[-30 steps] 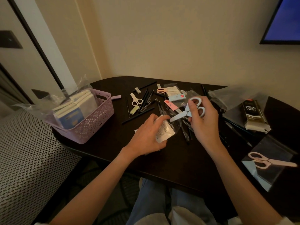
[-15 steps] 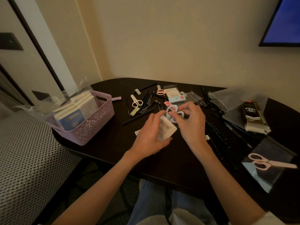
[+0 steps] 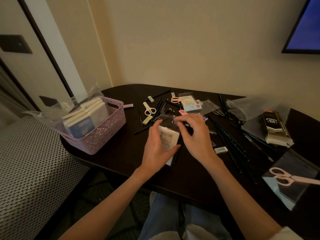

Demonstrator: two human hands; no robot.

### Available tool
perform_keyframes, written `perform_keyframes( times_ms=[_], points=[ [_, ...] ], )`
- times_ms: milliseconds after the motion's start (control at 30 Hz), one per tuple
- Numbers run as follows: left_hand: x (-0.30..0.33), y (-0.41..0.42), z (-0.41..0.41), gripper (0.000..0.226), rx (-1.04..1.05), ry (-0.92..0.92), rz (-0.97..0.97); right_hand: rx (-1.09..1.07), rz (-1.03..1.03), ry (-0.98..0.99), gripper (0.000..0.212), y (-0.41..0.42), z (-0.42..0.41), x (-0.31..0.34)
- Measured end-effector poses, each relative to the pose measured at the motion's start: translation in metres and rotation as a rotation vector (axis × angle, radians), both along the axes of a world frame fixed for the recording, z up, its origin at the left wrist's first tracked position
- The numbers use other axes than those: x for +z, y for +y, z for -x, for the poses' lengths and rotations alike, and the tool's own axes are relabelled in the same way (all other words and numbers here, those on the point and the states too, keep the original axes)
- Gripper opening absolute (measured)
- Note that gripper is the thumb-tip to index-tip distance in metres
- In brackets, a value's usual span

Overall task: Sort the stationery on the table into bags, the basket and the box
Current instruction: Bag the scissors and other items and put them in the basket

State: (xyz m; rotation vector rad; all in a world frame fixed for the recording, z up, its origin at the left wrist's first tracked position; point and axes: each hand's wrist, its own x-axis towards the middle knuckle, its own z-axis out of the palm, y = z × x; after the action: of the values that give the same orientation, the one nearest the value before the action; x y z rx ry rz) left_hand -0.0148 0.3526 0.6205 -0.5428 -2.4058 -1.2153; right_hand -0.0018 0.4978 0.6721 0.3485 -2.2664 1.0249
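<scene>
Lilac basket point(image 3: 110, 134) holding bagged notebooks point(image 3: 86, 116) (upright), left hand point(image 3: 156, 148) gripping clear bag point(image 3: 168, 135)

basket point(image 3: 103, 135) left of scissors point(image 3: 149, 109) on table point(image 3: 121, 153)

A dark surface point(image 3: 110, 160) with a rounded end is carrying a lilac basket point(image 3: 107, 134) at its left. Black pens point(image 3: 230, 144), white scissors point(image 3: 149, 109), small erasers point(image 3: 220, 149) and clear bags point(image 3: 210, 105) are lying scattered across the middle. Pink scissors point(image 3: 284, 177) are lying on a clear bag at the right edge, near a black packet point(image 3: 275, 129).
</scene>
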Motion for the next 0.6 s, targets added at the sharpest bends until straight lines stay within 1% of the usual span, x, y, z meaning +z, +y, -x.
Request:
perform_keyframes(
  times_ms=[67,133,167,200,267,333,400,433,500,600],
  points=[
    [-0.002,-0.004,0.001,0.099,0.02,0.01,-0.02,-0.015,0.1,-0.013,0.028,0.0,-0.001,0.0],
    [-0.002,-0.006,0.002,0.099,0.028,0.011,-0.032,0.005,0.185,-0.151,0.041,0.001,0.001,0.001],
    [-0.002,-0.007,0.003,0.1,0.028,0.011,-0.034,0.025,0.218,-0.235,0.043,0.001,0.003,0.001],
    [-0.002,-0.007,0.003,0.1,0.026,0.01,-0.038,0.046,0.235,-0.301,0.042,0.002,0.005,0.001],
    [-0.003,-0.007,0.003,0.101,0.015,0.006,-0.045,0.077,0.221,-0.356,0.031,0.003,0.009,-0.001],
    [-0.003,-0.009,0.004,0.104,-0.017,-0.016,-0.049,0.095,0.206,-0.35,0.019,0.003,0.012,-0.004],
    [-0.001,-0.013,0.006,0.105,-0.073,-0.078,-0.081,0.096,0.227,-0.343,0.014,0.004,0.015,-0.008],
    [0.001,-0.015,0.006,0.103,-0.094,-0.118,-0.117,0.098,0.25,-0.347,0.013,0.004,0.016,-0.009],
    [0.006,-0.019,0.008,0.09,-0.111,-0.182,-0.221,0.111,0.301,-0.356,0.012,0.005,0.018,-0.011],
    [0.018,-0.026,0.015,0.068,-0.091,-0.205,-0.342,0.137,0.352,-0.364,0.011,0.004,0.017,-0.012]
  ],
)
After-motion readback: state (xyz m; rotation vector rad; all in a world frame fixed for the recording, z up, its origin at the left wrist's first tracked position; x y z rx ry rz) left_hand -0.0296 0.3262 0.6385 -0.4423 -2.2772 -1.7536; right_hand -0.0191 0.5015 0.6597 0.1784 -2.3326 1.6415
